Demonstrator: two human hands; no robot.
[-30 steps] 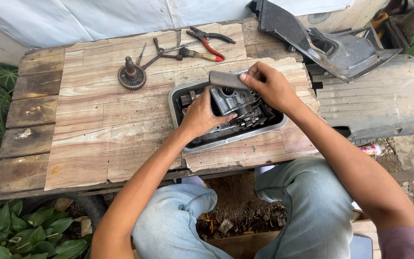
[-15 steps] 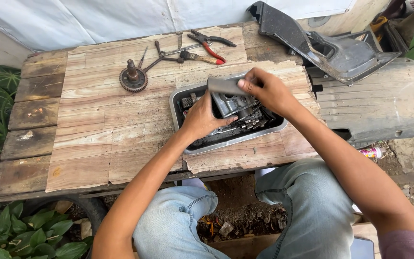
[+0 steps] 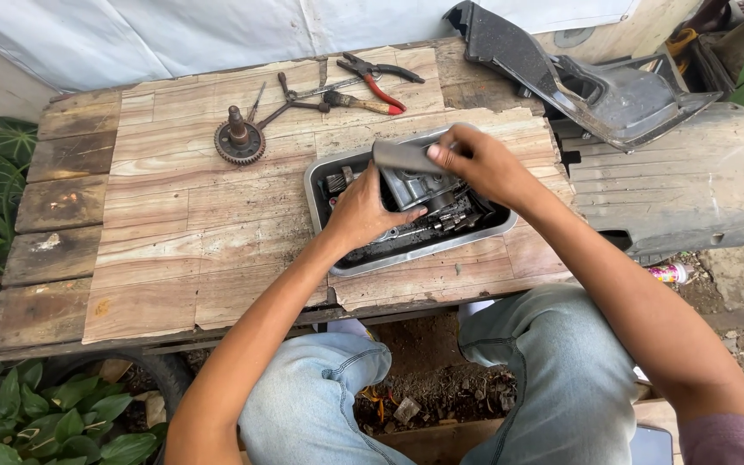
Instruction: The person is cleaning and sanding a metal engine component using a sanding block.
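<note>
Tray (image 3: 331, 226) of greasy parts, hands gripping casting (image 3: 419, 182)

Rough wooden table (image 3: 174, 250), metal tray (image 3: 441, 250)

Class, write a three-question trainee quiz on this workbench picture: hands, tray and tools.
1. True or false: the grey metal engine part sits over the rectangular metal tray.
2. Which hand grips the dark grey flat block? A left hand B right hand
3. Fill in: the toothed round gear with a shaft stands on the worn wooden ____.

Key: 1 true; 2 B; 3 table. The red-handled pliers lie at the far edge.
</note>
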